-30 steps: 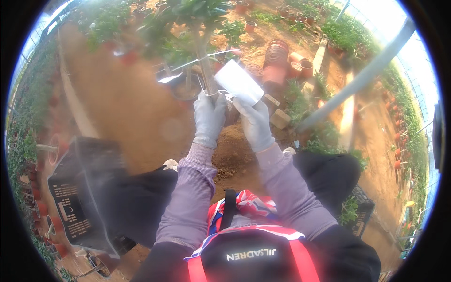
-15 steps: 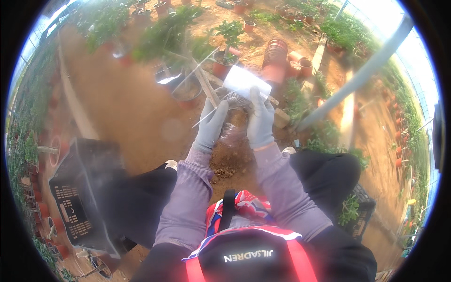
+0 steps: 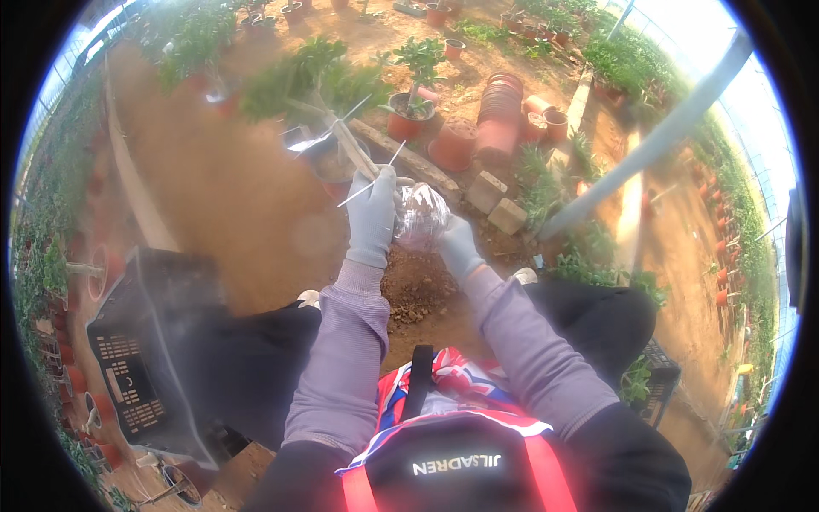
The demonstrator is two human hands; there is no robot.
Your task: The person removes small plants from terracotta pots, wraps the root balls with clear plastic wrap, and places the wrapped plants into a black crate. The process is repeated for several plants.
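My left hand (image 3: pixel 372 218), in a grey glove, is closed round the lower stem (image 3: pixel 348 143) of a small plant. Its green leaves (image 3: pixel 311 81) spread away from me, slightly blurred. Thin white sticks (image 3: pixel 371 183) cross the stem beside that hand. The root ball (image 3: pixel 421 220) is wrapped in shiny clear film and sits between my hands. My gloved right hand (image 3: pixel 461 247) curls against the ball's right side, its fingers hidden behind it; what they grip does not show. Loose brown soil (image 3: pixel 414 286) lies heaped on the ground below.
Stacked terracotta pots (image 3: pixel 499 115) and a potted plant (image 3: pixel 408 119) stand ahead. Two blocks (image 3: pixel 499 203) lie right of my hands, near a slanting grey pole (image 3: pixel 648 141). A black crate (image 3: pixel 136 358) is at my left, another crate (image 3: pixel 661 380) at my right.
The white roll that was in my right hand is out of sight. My right hand has moved lower, to the side of the root ball, and the wrapped ball now shows more.
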